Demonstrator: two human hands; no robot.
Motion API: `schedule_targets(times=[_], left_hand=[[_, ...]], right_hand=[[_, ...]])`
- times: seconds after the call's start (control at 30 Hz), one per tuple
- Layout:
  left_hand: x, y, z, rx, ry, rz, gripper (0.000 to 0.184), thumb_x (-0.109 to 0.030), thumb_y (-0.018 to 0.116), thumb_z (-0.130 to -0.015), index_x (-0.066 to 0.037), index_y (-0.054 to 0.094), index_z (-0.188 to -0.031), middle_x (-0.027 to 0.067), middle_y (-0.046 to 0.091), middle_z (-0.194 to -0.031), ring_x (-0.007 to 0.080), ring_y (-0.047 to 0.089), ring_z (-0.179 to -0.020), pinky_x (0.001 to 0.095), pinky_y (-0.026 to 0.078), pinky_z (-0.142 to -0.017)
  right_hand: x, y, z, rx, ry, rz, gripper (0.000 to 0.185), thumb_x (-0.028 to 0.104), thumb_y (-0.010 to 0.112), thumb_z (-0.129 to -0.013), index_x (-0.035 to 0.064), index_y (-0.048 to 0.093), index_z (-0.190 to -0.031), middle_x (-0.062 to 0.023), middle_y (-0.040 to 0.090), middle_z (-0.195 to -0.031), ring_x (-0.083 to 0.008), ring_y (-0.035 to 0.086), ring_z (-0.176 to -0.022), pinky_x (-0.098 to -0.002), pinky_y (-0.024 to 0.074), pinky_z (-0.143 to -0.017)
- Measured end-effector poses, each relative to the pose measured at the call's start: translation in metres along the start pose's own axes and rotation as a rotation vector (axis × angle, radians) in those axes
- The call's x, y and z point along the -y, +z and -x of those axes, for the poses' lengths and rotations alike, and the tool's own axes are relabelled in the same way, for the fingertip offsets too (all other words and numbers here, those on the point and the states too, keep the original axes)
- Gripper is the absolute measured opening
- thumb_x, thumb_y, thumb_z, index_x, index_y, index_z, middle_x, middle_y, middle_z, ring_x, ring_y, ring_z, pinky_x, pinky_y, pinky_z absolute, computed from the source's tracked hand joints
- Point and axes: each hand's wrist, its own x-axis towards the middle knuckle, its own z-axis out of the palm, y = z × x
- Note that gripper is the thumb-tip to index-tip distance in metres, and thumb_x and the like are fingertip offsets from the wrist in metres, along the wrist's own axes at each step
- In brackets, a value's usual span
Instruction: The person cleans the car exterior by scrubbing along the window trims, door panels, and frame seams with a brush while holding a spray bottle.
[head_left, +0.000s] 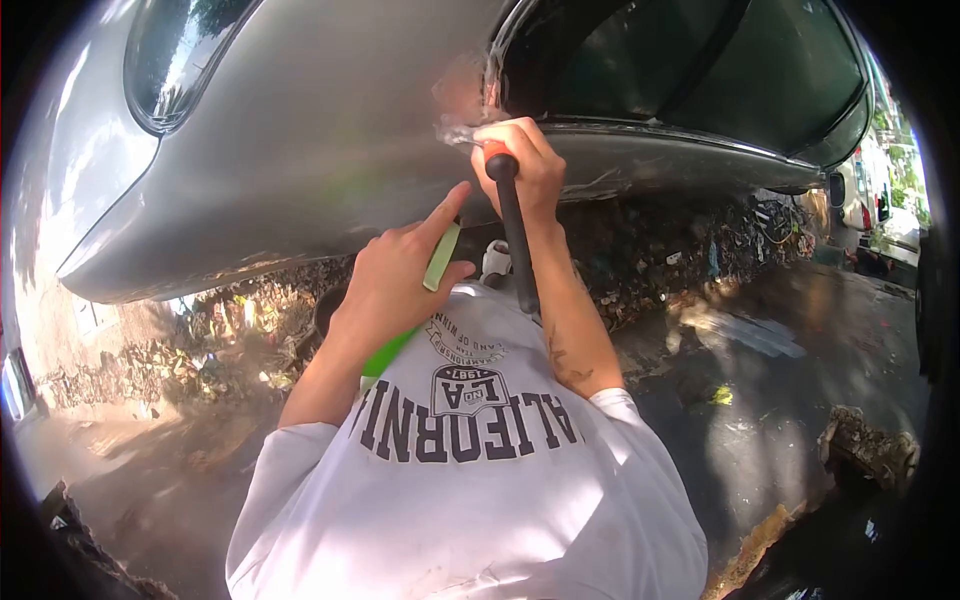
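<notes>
My right hand (522, 165) is closed around a tool with an orange collar and a long black handle (514, 225). Its working end is hidden by my fingers, close to the car's window corner. There, a rough pinkish and whitish patch (462, 95) marks the silver-grey car body (330, 120). Lower and to the left, my left hand (390, 270) grips a flat pale green piece (441, 258) between thumb and fingers, its index finger stretched toward the panel. A bright green thing (388, 355) shows partly under my left wrist; its kind is unclear.
A dark car window (670, 65) with a trim strip lies to the right of the patch, and another window (185, 60) at upper left. Leaf litter and debris (690, 255) line the ground beneath the car. Another vehicle (880, 200) stands at far right.
</notes>
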Motion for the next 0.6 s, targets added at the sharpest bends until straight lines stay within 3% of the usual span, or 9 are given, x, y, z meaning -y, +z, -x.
schedule_targets(times=[0.2,0.3,0.33,0.4,0.47,0.6], left_hand=[[-0.022,0.004,-0.025,-0.053,-0.198,-0.181,0.102,-0.018,0.079,-0.086,-0.027,0.019,-0.167,0.0174,0.072,-0.089,0.0430,0.070,-0.084,0.0514,0.053,-0.073],[-0.023,0.022,-0.053,-0.181,-0.174,-0.270,0.107,-0.016,0.079,-0.084,-0.028,0.014,-0.168,0.0183,0.072,-0.092,0.0434,0.070,-0.084,0.0512,0.055,-0.073],[-0.024,0.028,-0.057,-0.186,-0.178,-0.283,0.107,-0.016,0.079,-0.084,-0.028,0.014,-0.168,0.0183,0.072,-0.092,0.0434,0.070,-0.084,0.0512,0.055,-0.073],[-0.024,0.043,-0.063,0.012,-0.200,-0.443,0.107,-0.014,0.078,-0.084,-0.029,0.015,-0.168,0.0189,0.071,-0.094,0.0443,0.070,-0.084,0.0515,0.055,-0.072],[-0.023,0.054,-0.065,0.016,-0.190,-0.500,0.104,-0.013,0.077,-0.084,-0.030,0.017,-0.168,0.0190,0.071,-0.093,0.0446,0.070,-0.084,0.0520,0.056,-0.072],[-0.027,0.041,-0.062,-0.085,-0.173,-0.493,0.094,-0.014,0.073,-0.088,-0.032,0.025,-0.166,0.0179,0.071,-0.093,0.0422,0.070,-0.083,0.0517,0.056,-0.071]], right_hand=[[-0.047,-0.088,0.037,-0.123,0.154,0.061,0.023,-0.010,0.078,-0.072,0.0019,0.068,-0.089,-0.0119,0.070,-0.088,-0.0279,0.071,-0.079,-0.0367,0.0570,-0.073],[-0.045,-0.088,0.048,-0.075,0.209,-0.004,0.024,-0.007,0.083,-0.073,0.0024,0.070,-0.092,-0.0114,0.070,-0.100,-0.0270,0.071,-0.090,-0.0366,0.0573,-0.080],[-0.043,-0.086,0.051,-0.060,0.244,-0.035,0.025,-0.005,0.085,-0.072,0.0024,0.070,-0.092,-0.0118,0.068,-0.105,-0.0281,0.070,-0.094,-0.0375,0.0574,-0.082],[-0.041,-0.083,0.063,0.010,0.337,-0.090,0.027,0.005,0.087,-0.074,0.0046,0.074,-0.097,-0.0121,0.065,-0.113,-0.0283,0.068,-0.101,-0.0393,0.0566,-0.089],[-0.036,-0.080,0.073,-0.004,0.424,-0.220,0.026,0.005,0.085,-0.076,0.0043,0.074,-0.099,-0.0120,0.065,-0.113,-0.0279,0.068,-0.102,-0.0391,0.0564,-0.091],[-0.040,-0.092,0.075,-0.012,0.396,-0.192,0.025,0.004,0.084,-0.077,0.0028,0.074,-0.100,-0.0123,0.066,-0.113,-0.0271,0.068,-0.103,-0.0381,0.0564,-0.091]])
